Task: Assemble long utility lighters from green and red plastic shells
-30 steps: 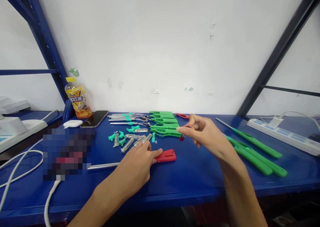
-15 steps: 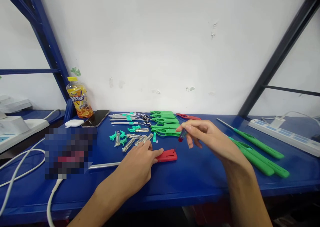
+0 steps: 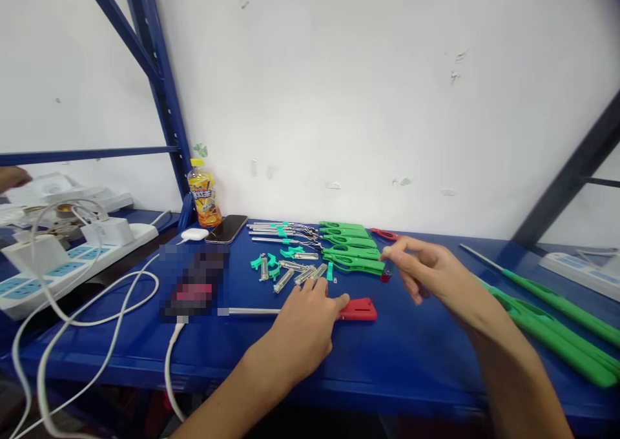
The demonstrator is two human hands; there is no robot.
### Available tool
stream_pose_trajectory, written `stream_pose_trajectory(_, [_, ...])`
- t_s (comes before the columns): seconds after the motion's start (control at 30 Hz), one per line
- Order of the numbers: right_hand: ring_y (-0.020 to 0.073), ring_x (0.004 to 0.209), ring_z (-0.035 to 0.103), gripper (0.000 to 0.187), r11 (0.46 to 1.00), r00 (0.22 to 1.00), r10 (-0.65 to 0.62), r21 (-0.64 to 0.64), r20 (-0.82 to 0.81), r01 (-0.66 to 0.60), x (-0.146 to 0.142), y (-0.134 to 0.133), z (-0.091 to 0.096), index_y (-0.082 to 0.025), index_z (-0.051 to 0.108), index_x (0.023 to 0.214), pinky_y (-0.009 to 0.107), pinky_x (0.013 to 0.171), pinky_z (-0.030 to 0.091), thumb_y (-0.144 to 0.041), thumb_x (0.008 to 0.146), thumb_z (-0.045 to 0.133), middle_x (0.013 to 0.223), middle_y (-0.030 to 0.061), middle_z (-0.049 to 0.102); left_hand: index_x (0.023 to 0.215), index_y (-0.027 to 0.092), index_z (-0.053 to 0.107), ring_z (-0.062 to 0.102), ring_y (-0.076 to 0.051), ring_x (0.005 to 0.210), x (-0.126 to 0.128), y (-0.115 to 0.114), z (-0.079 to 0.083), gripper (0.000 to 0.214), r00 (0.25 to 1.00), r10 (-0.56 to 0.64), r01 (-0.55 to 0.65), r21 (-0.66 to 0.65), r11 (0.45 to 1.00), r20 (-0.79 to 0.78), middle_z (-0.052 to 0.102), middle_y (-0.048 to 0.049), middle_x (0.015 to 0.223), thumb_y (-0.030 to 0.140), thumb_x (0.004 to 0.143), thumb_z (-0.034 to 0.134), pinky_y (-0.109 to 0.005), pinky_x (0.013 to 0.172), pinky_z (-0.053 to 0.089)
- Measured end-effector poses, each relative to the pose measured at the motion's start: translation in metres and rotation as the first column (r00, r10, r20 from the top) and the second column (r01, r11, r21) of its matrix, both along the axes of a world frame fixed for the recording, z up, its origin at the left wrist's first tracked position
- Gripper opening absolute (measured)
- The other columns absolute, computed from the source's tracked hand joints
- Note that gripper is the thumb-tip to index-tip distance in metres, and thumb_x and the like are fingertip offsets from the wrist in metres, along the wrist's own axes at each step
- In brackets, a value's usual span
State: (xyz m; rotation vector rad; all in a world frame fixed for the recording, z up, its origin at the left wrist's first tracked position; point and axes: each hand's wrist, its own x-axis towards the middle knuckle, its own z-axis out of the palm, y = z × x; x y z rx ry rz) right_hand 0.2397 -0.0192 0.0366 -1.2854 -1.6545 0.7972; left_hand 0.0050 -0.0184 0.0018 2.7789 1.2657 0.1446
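My left hand (image 3: 310, 323) lies over a red long-neck lighter (image 3: 361, 310), holding it down on the blue tabletop. Its metal tube points left, and my palm hides the middle. Raised to the right, my right hand (image 3: 426, 268) pinches a small screwdriver with a clear handle and red end (image 3: 386, 276); its shaft cannot be seen. Just beyond my left fingertips lie several clear fuel tanks (image 3: 283, 280) and turquoise plastic pieces (image 3: 256, 263). Green lighter handle halves (image 3: 356, 253) are lined up behind them, beside metal tubes with wires (image 3: 274, 240).
Green long-neck lighters (image 3: 557, 323) lie at the right. Another red piece (image 3: 384, 234) is by the wall. On the left are a phone (image 3: 227, 228), a drink bottle (image 3: 203, 197), a blurred device with a white cable (image 3: 169, 361), and power strips (image 3: 77, 265). Another person's hand (image 3: 13, 178) shows far left.
The view has swung left, so everything sits further right. Another person's hand has come into view. My left hand stays on the red lighter; my right hand still pinches the screwdriver.
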Motion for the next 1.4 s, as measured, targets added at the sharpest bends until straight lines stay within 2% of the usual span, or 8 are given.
stream_pose_trajectory(0.27, [0.014,0.048,0.054,0.049,0.971,0.978,-0.209,0.12,-0.009,0.209,0.024,0.004,0.0,-0.023,0.07,0.089,0.026,0.047,0.041,-0.071,0.092,0.064,0.056,-0.0018,0.056,0.15,0.021,0.059,0.065,-0.036,0.115,-0.001,-0.001,-0.005,0.056,1.0,-0.017,0.017,0.029,0.999,0.012,0.066,-0.0198,0.129,0.01,0.095,0.053,-0.052,0.098,0.055])
stream_pose_trajectory(0.4, [0.0185,0.055,0.063,0.055,0.994,0.981,-0.055,-0.078,0.184,0.071,0.046,0.006,-0.004,-0.021,0.071,0.095,0.028,0.047,0.042,-0.075,0.088,0.064,0.07,0.0054,0.07,0.155,0.019,0.052,0.064,-0.039,0.12,0.002,-0.003,-0.007,0.066,0.999,-0.009,0.01,0.031,0.999,-0.04,0.063,-0.0217,0.136,0.008,0.09,0.058,-0.056,0.101,0.054])
stream_pose_trajectory(0.57, [0.0192,0.072,0.068,0.046,0.936,0.928,0.235,-0.323,0.29,-0.136,0.06,-0.001,-0.011,-0.025,0.065,0.123,0.028,0.059,0.049,-0.064,0.099,0.06,0.089,0.0056,0.076,0.152,0.016,0.054,0.064,-0.037,0.119,-0.004,-0.005,-0.006,0.067,0.998,-0.056,0.058,0.051,0.997,-0.04,0.064,-0.0188,0.135,-0.001,0.087,0.053,-0.051,0.097,0.056])
stream_pose_trajectory(0.8, [0.0193,0.065,0.065,0.057,0.906,0.871,0.261,-0.417,0.417,-0.072,0.056,0.006,-0.023,-0.023,0.063,0.126,0.031,0.063,0.052,-0.069,0.092,0.065,0.076,0.0026,0.074,0.125,0.02,0.066,0.068,-0.031,0.103,-0.013,-0.006,-0.001,0.05,0.989,-0.145,0.144,0.1,0.985,0.004,0.07,-0.0094,0.114,-0.006,0.087,0.046,-0.043,0.086,0.054])
stream_pose_trajectory(1.03, [0.0198,0.065,0.065,0.053,0.975,0.865,0.108,-0.222,0.49,0.004,0.051,0.008,-0.021,-0.022,0.07,0.119,0.032,0.063,0.052,-0.069,0.098,0.055,0.079,0.0035,0.074,0.113,0.019,0.066,0.065,-0.029,0.097,-0.016,-0.01,0.011,0.041,0.965,-0.263,0.254,0.282,0.925,-0.007,0.069,-0.0072,0.1,-0.005,0.083,0.053,-0.051,0.101,0.047])
stream_pose_trajectory(1.13, [0.0212,0.078,0.069,0.049,0.978,0.896,0.202,-0.121,0.396,-0.167,0.027,0.0,-0.014,-0.024,0.067,0.128,0.033,0.072,0.055,-0.063,0.105,0.047,0.094,0.0057,0.076,0.115,0.02,0.07,0.06,-0.034,0.116,-0.014,-0.005,0.01,0.043,0.956,-0.294,0.268,0.403,0.875,0.003,0.068,-0.0102,0.116,-0.005,0.081,0.06,-0.058,0.11,0.04])
stream_pose_trajectory(1.27, [0.0213,0.086,0.07,0.054,0.937,0.905,0.348,-0.077,0.242,-0.34,-0.007,-0.006,-0.011,-0.025,0.063,0.136,0.033,0.075,0.057,-0.064,0.108,0.04,0.102,0.0069,0.074,0.103,0.025,0.076,0.044,-0.037,0.139,-0.007,-0.006,0.01,0.026,0.921,-0.368,0.247,0.545,0.801,0.124,0.055,-0.013,0.146,0.005,0.094,0.063,-0.062,0.115,0.035])
stream_pose_trajectory(1.4, [0.0159,0.067,0.064,0.064,0.93,0.927,0.365,-0.073,0.086,-0.359,-0.015,-0.005,-0.011,-0.019,0.069,0.12,0.027,0.057,0.049,-0.074,0.103,0.041,0.09,0.0047,0.07,0.095,0.023,0.078,0.04,-0.033,0.145,-0.001,-0.013,0.014,0.024,0.865,-0.455,0.292,0.523,0.801,0.213,0.045,-0.0127,0.158,0.011,0.101,0.059,-0.052,0.112,0.045])
